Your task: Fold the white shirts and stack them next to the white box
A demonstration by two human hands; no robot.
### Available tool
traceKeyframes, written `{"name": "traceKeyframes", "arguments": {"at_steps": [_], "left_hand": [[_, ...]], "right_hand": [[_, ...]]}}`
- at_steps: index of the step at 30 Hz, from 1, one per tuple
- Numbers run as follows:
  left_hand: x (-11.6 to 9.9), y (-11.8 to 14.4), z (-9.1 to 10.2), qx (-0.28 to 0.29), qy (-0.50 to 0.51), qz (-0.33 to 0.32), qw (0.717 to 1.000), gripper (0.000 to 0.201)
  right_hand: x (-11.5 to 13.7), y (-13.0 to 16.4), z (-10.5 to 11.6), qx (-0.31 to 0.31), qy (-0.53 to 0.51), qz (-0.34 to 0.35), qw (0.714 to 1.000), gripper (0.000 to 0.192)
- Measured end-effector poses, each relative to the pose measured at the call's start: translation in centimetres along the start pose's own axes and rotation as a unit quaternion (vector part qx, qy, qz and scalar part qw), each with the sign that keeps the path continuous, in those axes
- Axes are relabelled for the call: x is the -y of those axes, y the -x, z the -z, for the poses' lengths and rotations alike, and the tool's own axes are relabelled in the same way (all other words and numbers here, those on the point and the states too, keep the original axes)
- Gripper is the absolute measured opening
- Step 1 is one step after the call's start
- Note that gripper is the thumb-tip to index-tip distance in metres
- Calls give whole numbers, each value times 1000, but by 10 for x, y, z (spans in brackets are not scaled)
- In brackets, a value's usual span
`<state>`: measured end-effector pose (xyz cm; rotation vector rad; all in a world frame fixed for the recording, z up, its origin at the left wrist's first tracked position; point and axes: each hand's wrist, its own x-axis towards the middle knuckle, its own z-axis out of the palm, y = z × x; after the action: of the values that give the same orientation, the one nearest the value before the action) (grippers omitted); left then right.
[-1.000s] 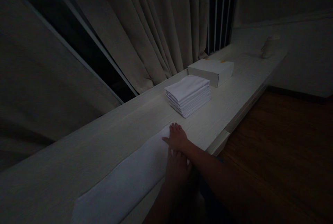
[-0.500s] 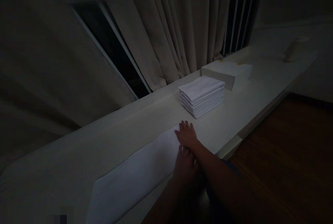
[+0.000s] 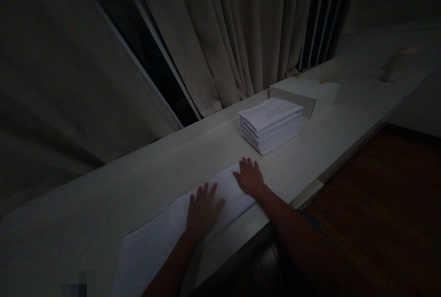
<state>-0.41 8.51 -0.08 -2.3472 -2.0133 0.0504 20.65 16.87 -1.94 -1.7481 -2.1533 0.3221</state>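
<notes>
Okay, both palms flat, fingers spread wide, holding nothing: left hand (image 3: 203,207) mid-cloth, right hand (image 3: 251,178) pinning the white cloth (image 3: 172,232) at its 2 o'clock end so it lies smooth on the desk (image 3: 103,186). Folded stack (image 3: 271,124) beyond, approx 1 o'clock.

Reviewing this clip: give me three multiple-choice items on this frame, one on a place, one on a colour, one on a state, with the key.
1. Where does the stack of folded cloths sit?
A. on the floor
B. on the counter, just in front of the box
C. on the curtain rail

2. What colour is the long cloth under the hands?
A. white
B. red
C. black

3. How are the hands placed?
A. both lifted
B. both gripping the box
C. left hand and right hand flat on the cloth, apart

Key: 1 B, the stack stands on the counter by the box. 2 A, it shows pale white. 3 C, both palms are down with spread fingers.
</notes>
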Motion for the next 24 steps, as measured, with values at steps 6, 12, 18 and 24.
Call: {"name": "traceKeyframes", "arguments": {"at_steps": [6, 12, 18, 24], "left_hand": [[-3, 3, -2, -23, -1, 13, 1000, 73], [-4, 4, -1, -42, -1, 11, 999, 60], [-2, 3, -3, -43, 7, 7, 999, 62], [0, 6, -4, -50, 22, 4, 999, 61]], "right_hand": [[25, 5, 15, -35, 20, 56, 998, 69], [59, 25, -5, 64, -11, 194, 979, 61], [29, 3, -6, 55, 11, 138, 989, 75], [10, -21, -5, 48, 26, 96, 994, 83]]}}
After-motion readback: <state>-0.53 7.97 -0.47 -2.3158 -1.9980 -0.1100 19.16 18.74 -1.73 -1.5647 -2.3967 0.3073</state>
